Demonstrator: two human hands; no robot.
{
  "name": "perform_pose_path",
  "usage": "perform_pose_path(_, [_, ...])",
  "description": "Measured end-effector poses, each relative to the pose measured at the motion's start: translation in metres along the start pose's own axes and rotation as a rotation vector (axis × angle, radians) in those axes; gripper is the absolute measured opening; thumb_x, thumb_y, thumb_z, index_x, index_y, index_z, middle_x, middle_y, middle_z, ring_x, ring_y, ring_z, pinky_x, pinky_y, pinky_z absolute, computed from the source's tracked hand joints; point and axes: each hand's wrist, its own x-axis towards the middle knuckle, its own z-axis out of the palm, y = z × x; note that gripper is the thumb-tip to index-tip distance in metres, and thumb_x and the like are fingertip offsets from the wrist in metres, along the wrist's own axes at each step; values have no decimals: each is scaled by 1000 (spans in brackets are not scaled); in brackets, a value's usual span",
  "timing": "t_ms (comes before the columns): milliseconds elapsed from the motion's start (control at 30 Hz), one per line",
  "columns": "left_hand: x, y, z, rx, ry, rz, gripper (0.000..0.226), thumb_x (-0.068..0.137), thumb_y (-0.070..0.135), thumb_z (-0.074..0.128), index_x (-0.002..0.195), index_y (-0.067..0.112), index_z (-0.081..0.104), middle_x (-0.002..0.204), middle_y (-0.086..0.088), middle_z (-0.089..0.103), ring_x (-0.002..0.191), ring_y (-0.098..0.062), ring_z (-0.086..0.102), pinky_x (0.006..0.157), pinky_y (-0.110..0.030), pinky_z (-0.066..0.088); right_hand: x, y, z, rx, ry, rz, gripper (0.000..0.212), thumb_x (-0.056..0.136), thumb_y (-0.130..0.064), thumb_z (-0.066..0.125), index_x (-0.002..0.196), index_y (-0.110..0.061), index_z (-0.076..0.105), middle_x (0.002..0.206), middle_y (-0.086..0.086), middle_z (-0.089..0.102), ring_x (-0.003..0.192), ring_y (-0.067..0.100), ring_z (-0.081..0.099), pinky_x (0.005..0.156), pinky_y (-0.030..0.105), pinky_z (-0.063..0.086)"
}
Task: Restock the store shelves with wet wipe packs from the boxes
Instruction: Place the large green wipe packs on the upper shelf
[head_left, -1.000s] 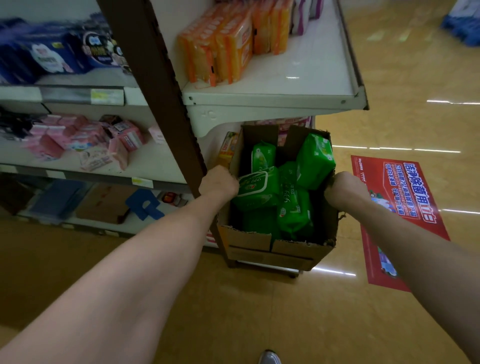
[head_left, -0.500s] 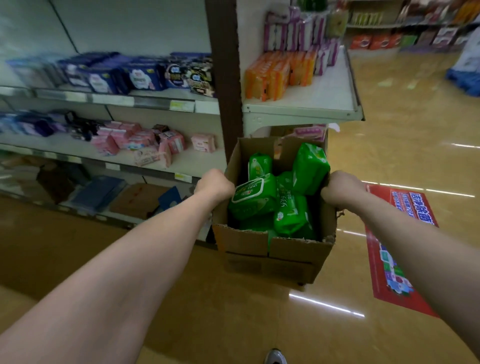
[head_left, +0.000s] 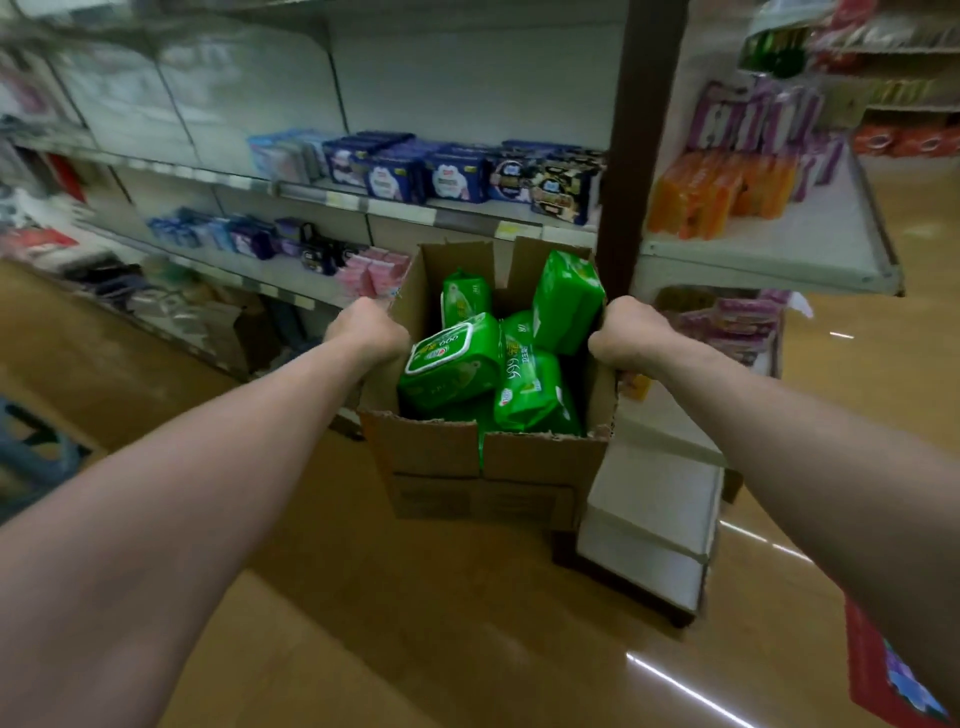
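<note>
Both hands hold the cardboard box (head_left: 483, 457) up off the floor (head_left: 467, 613), as they did half a second ago. The left grip (head_left: 371, 332) is curled tight over the box's left rim and the right grip (head_left: 628, 335) is curled the same way over the right rim. The green wet wipe packs (head_left: 452, 364) lie loosely piled inside the open box, and one stands up at the far right corner. What has changed is the surroundings. The brown shelf post (head_left: 631, 156), earlier behind the box's left side, now rises behind its right far corner, so the shelf of blue packs (head_left: 415, 176) sits straight behind the box. The orange packs (head_left: 722, 195) have slid off to the right. The red floor sign (head_left: 883, 675) has dropped to the bottom right corner. The shelves at the left are blurred.
</note>
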Motion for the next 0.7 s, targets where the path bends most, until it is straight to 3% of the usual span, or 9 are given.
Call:
perform_pose_path(100, [18, -23, -22, -16, 25, -35, 14, 92, 18, 56, 86, 5, 55, 87, -12, 58, 80, -28, 57, 64, -31, 43, 17, -36, 4, -2, -18, -39, 4, 93, -11, 53, 89, -8, 51, 74, 5, 50, 62, 19, 51, 45, 26, 34])
perform_pose_path(167, [32, -38, -33, -27, 48, -67, 12, 93, 17, 55, 88, 6, 55, 84, -9, 56, 77, -25, 55, 60, -31, 41, 33, -60, 10, 8, -36, -66, 7, 93, -10, 52, 87, -9, 50, 76, 6, 53, 61, 18, 54, 44, 25, 36])
perform_pose_path(367, [90, -72, -57, -45, 88, -172, 20, 93, 17, 55, 75, 9, 51, 82, -8, 55, 85, -28, 58, 68, -33, 46, 102, -127, 30, 4, -103, -164, 6, 93, -10, 51, 88, -10, 52, 77, 10, 60, 63, 21, 61, 45, 27, 41])
perform_pose_path(600, [173, -109, -85, -51, 152, -269, 11, 94, 17, 55, 93, 6, 55, 96, -11, 58, 90, -29, 59, 73, -35, 49, 188, -211, 57, -18, -111, -277, 10, 93, -10, 51, 83, -11, 50, 79, 10, 56, 70, 25, 60, 57, 34, 52])
perform_pose_path(700, [208, -127, -96, -49, 165, -317, 12, 94, 16, 55, 98, 5, 56, 95, -11, 56, 91, -29, 57, 70, -34, 46, 219, -247, 70, -63, -118, -339, 20, 92, -9, 50, 75, -14, 43, 75, 6, 51, 64, 19, 52, 49, 28, 40])
